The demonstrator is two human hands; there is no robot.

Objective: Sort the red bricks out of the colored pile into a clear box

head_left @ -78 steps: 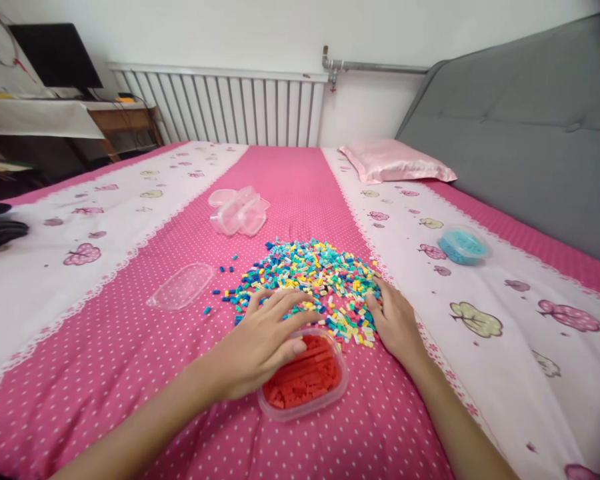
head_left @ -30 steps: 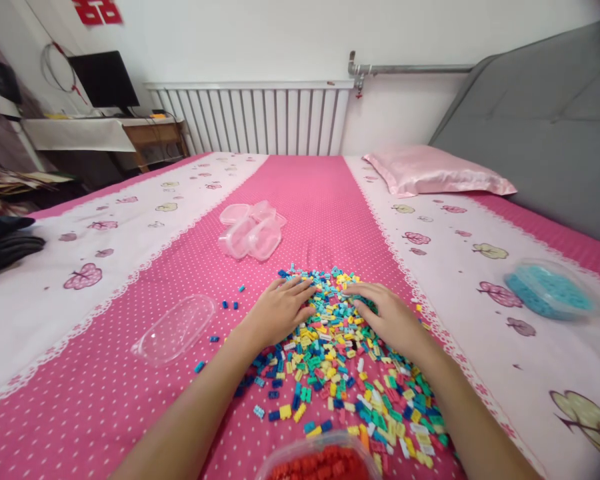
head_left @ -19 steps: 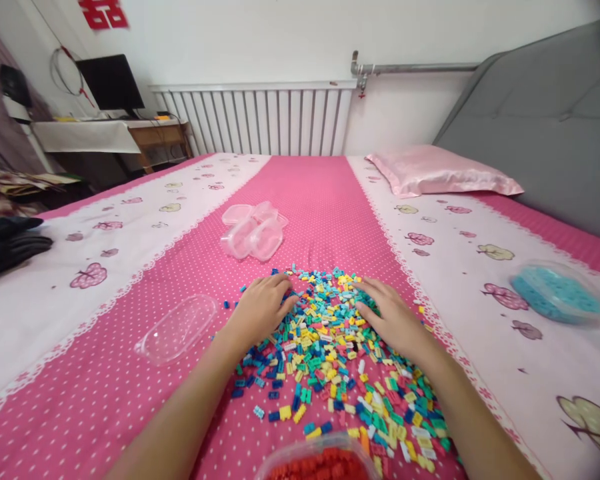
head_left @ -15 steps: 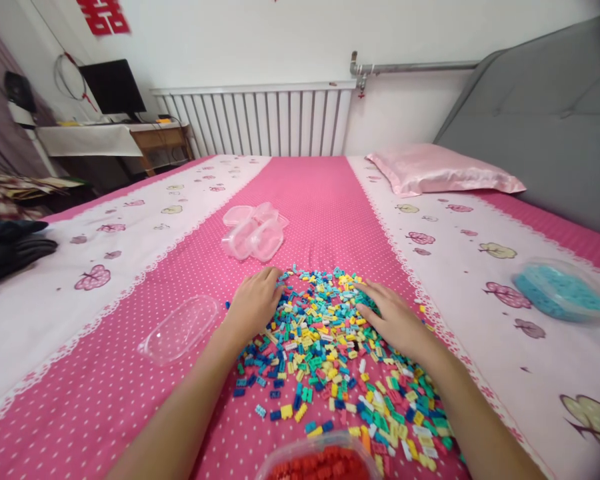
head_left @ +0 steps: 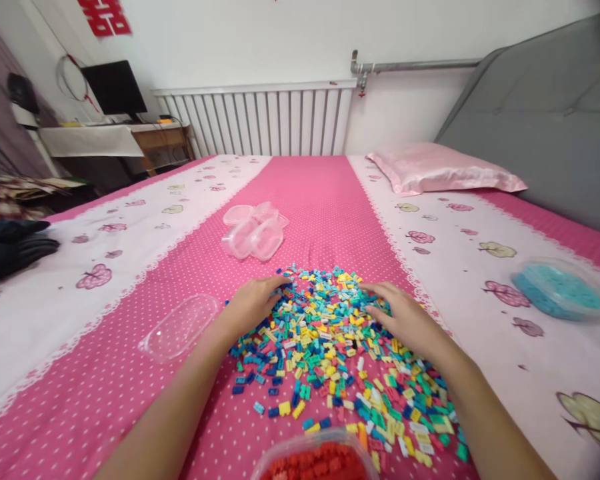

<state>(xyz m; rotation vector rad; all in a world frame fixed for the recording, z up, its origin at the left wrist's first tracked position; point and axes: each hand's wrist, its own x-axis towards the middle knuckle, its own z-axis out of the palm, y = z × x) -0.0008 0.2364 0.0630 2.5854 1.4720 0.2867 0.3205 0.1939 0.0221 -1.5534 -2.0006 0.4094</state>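
Note:
A wide heap of small toy building bricks [head_left: 325, 327] in blue, yellow, green, teal, pink and white is spread over the pink dotted bedsheet [head_left: 310, 200]. At the heap's far left edge rests my left hand [head_left: 255, 301], its fingers apart and touching the bricks. My right hand [head_left: 403, 315] lies at the far right edge, fingers stretched toward the bricks with thumb apart. I see nothing held in either hand. Closest to me, a clear plastic tub [head_left: 300, 445] holds red bricks [head_left: 320, 465]; the bottom of the frame cuts it off.
Left of my left forearm lies a clear plastic lid [head_left: 180, 328]. Several clear containers [head_left: 255, 230] sit beyond the heap. To the right is a tub with light blue bricks [head_left: 557, 290]. A pink pillow [head_left: 443, 169] lies near the grey headboard [head_left: 535, 113]; dark gloves [head_left: 15, 250] are far left.
My left hand has shifted slightly down toward me at the heap's edge. My right hand has moved a little to the right. Both stay open.

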